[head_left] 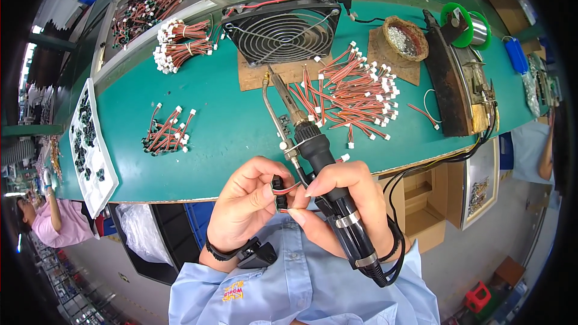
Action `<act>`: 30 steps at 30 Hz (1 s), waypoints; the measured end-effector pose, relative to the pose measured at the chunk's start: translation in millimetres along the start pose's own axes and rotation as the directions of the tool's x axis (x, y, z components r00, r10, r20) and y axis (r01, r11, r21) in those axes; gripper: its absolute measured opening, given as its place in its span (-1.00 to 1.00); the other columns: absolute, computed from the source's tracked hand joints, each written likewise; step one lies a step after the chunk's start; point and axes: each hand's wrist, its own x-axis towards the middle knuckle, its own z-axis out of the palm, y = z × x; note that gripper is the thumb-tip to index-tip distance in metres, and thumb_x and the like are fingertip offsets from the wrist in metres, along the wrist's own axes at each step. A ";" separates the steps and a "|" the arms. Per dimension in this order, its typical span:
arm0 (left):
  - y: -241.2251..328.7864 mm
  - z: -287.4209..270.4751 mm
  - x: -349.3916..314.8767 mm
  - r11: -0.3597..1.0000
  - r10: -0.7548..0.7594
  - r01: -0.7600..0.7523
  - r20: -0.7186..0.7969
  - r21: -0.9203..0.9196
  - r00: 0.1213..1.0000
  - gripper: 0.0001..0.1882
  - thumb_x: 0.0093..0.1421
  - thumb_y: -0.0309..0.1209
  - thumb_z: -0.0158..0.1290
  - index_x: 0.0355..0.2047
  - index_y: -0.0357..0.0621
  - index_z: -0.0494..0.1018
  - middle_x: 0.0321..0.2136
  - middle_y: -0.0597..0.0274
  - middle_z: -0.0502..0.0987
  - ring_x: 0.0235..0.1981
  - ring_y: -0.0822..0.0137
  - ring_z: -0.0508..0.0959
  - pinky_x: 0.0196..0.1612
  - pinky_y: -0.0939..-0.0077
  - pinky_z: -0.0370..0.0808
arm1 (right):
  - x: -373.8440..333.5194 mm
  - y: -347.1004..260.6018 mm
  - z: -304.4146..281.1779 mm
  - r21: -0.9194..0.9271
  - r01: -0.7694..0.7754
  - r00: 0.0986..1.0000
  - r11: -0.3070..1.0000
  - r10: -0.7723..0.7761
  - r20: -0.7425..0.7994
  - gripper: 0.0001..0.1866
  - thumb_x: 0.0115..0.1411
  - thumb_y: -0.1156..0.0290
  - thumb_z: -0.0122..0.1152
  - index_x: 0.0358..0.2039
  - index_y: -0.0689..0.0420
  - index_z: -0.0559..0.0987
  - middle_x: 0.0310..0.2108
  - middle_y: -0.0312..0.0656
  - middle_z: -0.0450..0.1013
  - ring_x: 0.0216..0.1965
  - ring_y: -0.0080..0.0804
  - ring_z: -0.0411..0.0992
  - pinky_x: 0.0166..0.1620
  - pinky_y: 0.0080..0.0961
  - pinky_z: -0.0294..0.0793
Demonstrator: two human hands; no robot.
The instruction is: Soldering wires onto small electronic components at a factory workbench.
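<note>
My left hand (238, 204), closed, pinches a small black part (279, 188) between thumb and fingers near the table's front edge. Thin red and dark wires (289, 191) lead from that part toward my right fingertips. My right hand (355, 204) is wrapped round a black-handled soldering iron (314, 147) with a brass solder-feed tube clamped alongside. The iron's tip points away from me, toward the fan. My right thumb and a finger come together at the wires; whether they grip them is hard to tell.
Behind the iron stands a black fan (283, 33). Many white-plugged wire leads (355, 90) lie right of it; a smaller wired pile (167, 132) lies left. A white tray (99, 174) holds black parts. At right are a bowl (404, 39), solder reel (478, 29) and trailing cables (445, 159).
</note>
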 end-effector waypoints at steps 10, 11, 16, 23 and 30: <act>-2.4 -1.4 -0.3 1.000 0.001 -0.001 -0.029 0.021 1.000 -0.76 0.21 -0.44 -0.01 -0.14 -0.28 0.32 -0.22 0.15 0.45 -0.18 0.36 0.46 -0.10 0.48 0.37 | 1.3 0.3 -2.2 -0.011 0.003 1.000 1.000 -0.003 0.028 -0.60 -0.05 0.70 0.24 -0.24 0.16 0.28 -0.48 -0.21 0.42 -0.45 -0.49 0.49 -0.39 -0.58 0.43; -2.7 -1.6 -0.2 1.000 0.006 -0.005 -0.031 0.025 1.000 -0.76 0.21 -0.44 -0.01 -0.14 -0.28 0.32 -0.22 0.15 0.45 -0.18 0.35 0.46 -0.10 0.48 0.37 | 1.4 0.1 -2.5 -0.021 0.007 1.000 1.000 -0.006 0.028 -0.60 -0.06 0.69 0.25 -0.24 0.16 0.28 -0.48 -0.21 0.42 -0.45 -0.49 0.49 -0.39 -0.58 0.43; -2.0 -0.6 0.7 1.000 0.002 -0.002 -0.018 0.024 1.000 -0.76 0.21 -0.44 -0.01 -0.15 -0.29 0.32 -0.21 0.14 0.45 -0.18 0.34 0.46 -0.09 0.47 0.38 | 1.8 0.0 -4.6 -0.050 0.013 0.999 0.999 -0.011 0.041 -0.59 -0.06 0.67 0.28 -0.24 0.16 0.28 -0.47 -0.22 0.42 -0.45 -0.49 0.49 -0.39 -0.59 0.42; -1.3 1.1 0.2 1.000 -0.003 0.004 -0.032 0.015 0.999 -0.76 0.21 -0.45 -0.01 -0.15 -0.29 0.32 -0.21 0.13 0.44 -0.19 0.34 0.47 -0.10 0.46 0.39 | 2.7 -0.1 -5.0 -0.038 -0.007 0.999 0.999 0.008 0.044 -0.58 -0.07 0.65 0.30 -0.24 0.15 0.29 -0.47 -0.22 0.43 -0.45 -0.49 0.50 -0.38 -0.60 0.42; -0.6 2.1 0.2 0.999 0.007 -0.006 -0.027 0.033 1.000 -0.76 0.20 -0.44 -0.01 -0.15 -0.28 0.32 -0.21 0.14 0.44 -0.18 0.35 0.46 -0.11 0.48 0.39 | 1.8 -0.2 -4.4 -0.014 -0.022 0.999 1.000 0.023 0.034 -0.59 -0.06 0.65 0.30 -0.24 0.15 0.30 -0.46 -0.23 0.43 -0.44 -0.51 0.49 -0.38 -0.61 0.41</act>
